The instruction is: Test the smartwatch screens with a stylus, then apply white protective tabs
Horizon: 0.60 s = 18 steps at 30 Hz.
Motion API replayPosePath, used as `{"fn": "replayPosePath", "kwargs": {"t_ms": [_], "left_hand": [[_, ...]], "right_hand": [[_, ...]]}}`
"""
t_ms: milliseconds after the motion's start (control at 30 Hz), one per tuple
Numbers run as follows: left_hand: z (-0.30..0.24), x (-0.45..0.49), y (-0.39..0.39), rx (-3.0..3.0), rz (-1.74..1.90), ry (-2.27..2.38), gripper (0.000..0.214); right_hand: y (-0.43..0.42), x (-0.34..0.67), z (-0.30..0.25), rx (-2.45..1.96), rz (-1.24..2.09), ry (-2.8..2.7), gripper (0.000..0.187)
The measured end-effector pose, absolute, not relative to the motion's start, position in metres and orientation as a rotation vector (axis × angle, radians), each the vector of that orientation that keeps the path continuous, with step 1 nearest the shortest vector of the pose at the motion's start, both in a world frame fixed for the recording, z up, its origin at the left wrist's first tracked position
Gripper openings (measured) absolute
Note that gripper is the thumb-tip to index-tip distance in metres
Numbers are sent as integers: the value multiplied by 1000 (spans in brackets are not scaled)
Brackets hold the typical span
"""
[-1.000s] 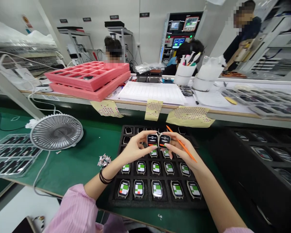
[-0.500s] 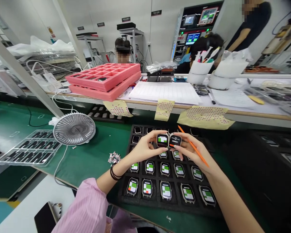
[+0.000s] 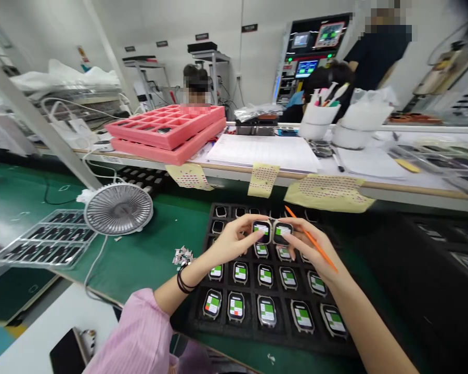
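Observation:
My left hand (image 3: 234, 240) pinches a small smartwatch body (image 3: 261, 231) with a lit green and white screen. My right hand (image 3: 310, 246) grips a second watch body (image 3: 283, 232) right beside it, and an orange stick (image 3: 311, 239) lies across its fingers. Both watches are held side by side, touching, just above a black foam tray (image 3: 203, 317). The tray holds several more watch bodies with lit screens (image 3: 267, 310) in rows, and some far pockets (image 3: 220, 211) hold dark ones.
A small grey fan (image 3: 118, 209) and a clear tray of dark parts (image 3: 42, 245) lie left on the green mat. Scraps (image 3: 182, 255) sit by the tray. Pink foam trays (image 3: 167, 130), paper sheets (image 3: 265, 150) and cups stand on the raised shelf. People work beyond it.
Both watch screens changed from dark with red to green and white. The hands stayed together over the tray's far rows while my view shifted slightly.

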<state>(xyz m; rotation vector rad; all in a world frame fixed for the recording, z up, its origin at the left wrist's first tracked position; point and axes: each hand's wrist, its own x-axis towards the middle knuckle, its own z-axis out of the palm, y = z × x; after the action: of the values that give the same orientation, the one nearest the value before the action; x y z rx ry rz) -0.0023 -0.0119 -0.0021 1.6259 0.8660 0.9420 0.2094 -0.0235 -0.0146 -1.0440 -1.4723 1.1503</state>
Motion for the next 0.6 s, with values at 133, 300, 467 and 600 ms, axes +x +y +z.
{"fn": "replayPosePath", "kwargs": {"t_ms": [133, 300, 467, 600], "left_hand": [[-4, -4, -13, 1604, 963, 834, 39], [-3, -5, -12, 1605, 963, 899, 37], [-3, -2, -8, 1598, 938, 906, 35], [-6, 0, -5, 1573, 929, 869, 41]], "right_hand": [[-24, 208, -18, -1085, 1138, -1410, 25], [-23, 207, -18, -1088, 1139, -1418, 24], [-20, 209, -16, -1082, 1148, -1457, 25], [-17, 212, -18, -1071, 1172, -1519, 31]]}}
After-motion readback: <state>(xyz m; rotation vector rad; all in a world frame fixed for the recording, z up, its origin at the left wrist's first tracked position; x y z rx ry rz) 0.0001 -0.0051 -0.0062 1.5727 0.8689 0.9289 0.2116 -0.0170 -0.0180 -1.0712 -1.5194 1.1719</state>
